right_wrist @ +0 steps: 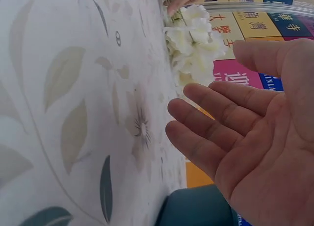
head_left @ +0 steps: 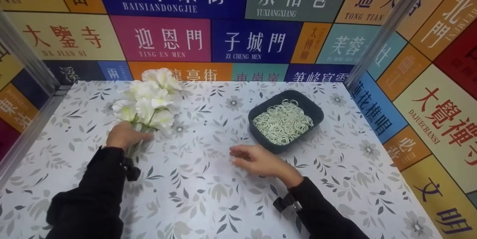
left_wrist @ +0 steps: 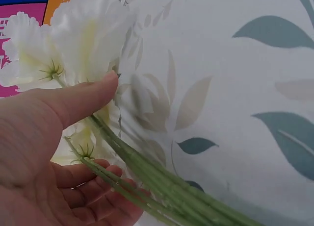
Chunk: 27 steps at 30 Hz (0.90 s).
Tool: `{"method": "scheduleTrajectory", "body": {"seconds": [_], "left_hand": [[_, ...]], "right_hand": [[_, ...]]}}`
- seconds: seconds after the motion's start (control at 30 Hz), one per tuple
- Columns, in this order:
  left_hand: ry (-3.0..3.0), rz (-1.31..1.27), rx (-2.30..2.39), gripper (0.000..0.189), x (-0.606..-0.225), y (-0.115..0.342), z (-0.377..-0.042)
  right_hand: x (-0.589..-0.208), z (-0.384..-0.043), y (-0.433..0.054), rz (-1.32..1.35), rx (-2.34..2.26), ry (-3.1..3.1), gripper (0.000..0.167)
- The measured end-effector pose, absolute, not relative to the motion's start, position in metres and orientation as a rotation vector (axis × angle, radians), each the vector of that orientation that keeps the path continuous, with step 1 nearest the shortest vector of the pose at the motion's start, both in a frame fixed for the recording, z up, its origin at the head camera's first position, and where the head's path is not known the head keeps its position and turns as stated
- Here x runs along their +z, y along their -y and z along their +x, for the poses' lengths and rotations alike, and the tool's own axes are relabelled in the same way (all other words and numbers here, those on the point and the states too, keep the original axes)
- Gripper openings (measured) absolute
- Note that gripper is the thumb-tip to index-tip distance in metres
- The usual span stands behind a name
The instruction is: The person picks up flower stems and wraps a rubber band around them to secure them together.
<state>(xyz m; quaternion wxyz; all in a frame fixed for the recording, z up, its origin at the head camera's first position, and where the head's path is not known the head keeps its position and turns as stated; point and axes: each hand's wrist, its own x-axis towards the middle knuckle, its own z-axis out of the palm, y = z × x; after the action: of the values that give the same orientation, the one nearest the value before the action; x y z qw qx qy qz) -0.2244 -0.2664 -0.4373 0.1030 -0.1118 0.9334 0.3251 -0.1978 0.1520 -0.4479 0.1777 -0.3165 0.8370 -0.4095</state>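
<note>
White artificial-looking flowers (head_left: 151,101) at the left part of a leaf-patterned table (head_left: 208,131), blooms toward the far edge, green stems (left_wrist: 169,182) running back toward the person. Whether the blooms touch the surface cannot be told. The left hand (head_left: 125,134) lies at the stems just below the blooms: thumb on one side, fingers bent on the other, stems passing between. Whether it grips firmly or only cradles them cannot be told. The step in hand appears to be handling the bunch; for good control, thumb and fingers should close evenly on all stems, including the thin ones that diverge from the thick bundle, and keep clear of the petals, which look easily creased. The right hand (head_left: 261,160) hangs empty, its fingers loosely extended, and seems well placed to steady loose stems. Just beyond it stands a dark container (head_left: 316,112) of pale rings (head_left: 283,121), best left unbumped by the wrist. Behind rises a wall of lettered panels (head_left: 257,41).
</note>
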Motion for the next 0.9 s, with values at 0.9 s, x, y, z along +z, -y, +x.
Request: {"method": "scheduleTrajectory", "body": {"seconds": [0.9], "left_hand": [[-1.436, -0.635, 2.193, 0.012, -0.457, 0.204, -0.247]], "right_hand": [[-0.453, -0.215, -0.115, -0.689, -1.108, -2.235, 0.063]]}}
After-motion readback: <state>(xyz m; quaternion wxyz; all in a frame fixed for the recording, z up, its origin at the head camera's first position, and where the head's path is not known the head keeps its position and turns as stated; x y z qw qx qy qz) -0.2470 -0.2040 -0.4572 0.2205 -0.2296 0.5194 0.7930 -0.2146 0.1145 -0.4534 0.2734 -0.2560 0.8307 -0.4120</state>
